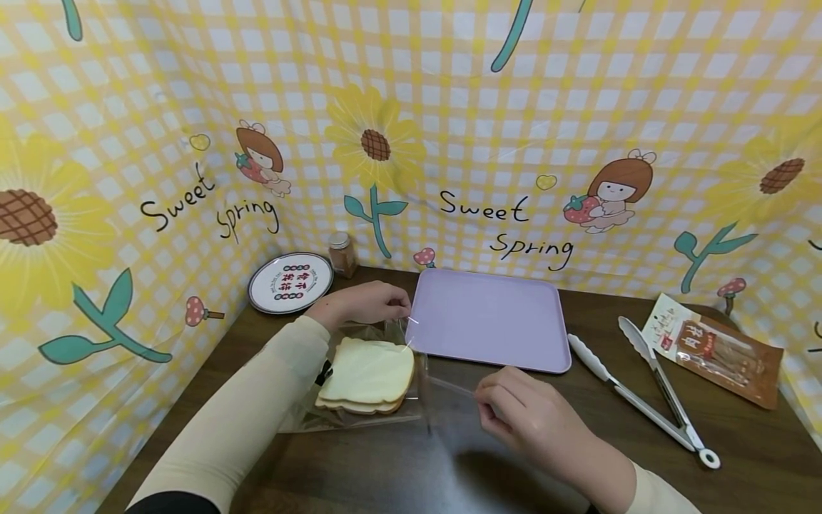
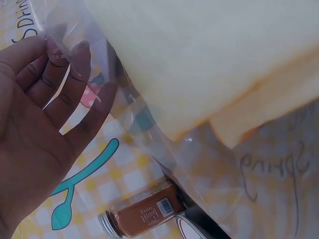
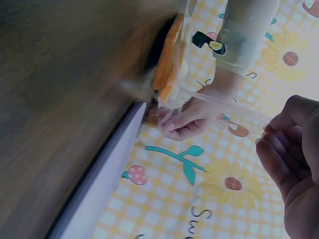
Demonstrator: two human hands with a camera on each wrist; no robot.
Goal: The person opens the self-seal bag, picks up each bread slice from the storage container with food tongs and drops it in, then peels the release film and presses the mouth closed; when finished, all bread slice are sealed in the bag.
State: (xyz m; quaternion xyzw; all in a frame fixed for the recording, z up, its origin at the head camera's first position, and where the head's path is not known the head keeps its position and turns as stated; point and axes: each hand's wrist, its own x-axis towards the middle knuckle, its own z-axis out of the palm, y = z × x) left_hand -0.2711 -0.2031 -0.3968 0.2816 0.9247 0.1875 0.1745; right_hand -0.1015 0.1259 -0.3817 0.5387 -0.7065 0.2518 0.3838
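Note:
Slices of white bread [image 1: 369, 370] lie stacked inside a clear plastic bag [image 1: 359, 424] on the table, left of centre. At the bag's far right corner my left hand [image 1: 367, 303] pinches the film between thumb and finger; the left wrist view shows the film [image 2: 65, 47] at its fingertips. From the bag's right edge a thin clear strip [image 1: 452, 387] stretches across to my right hand [image 1: 529, 410], which pinches its end. In the right wrist view this strip [image 3: 224, 103] runs taut between the bag and the fingers.
Behind the hands lies a lilac tray [image 1: 488, 318]. White-tipped tongs [image 1: 655, 407] lie spread at the right, beside a brown food packet [image 1: 719, 353]. At the back left are a white plate [image 1: 279, 275] and a spice jar [image 1: 342, 255]. A patterned cloth [image 1: 475, 143] hangs around the table.

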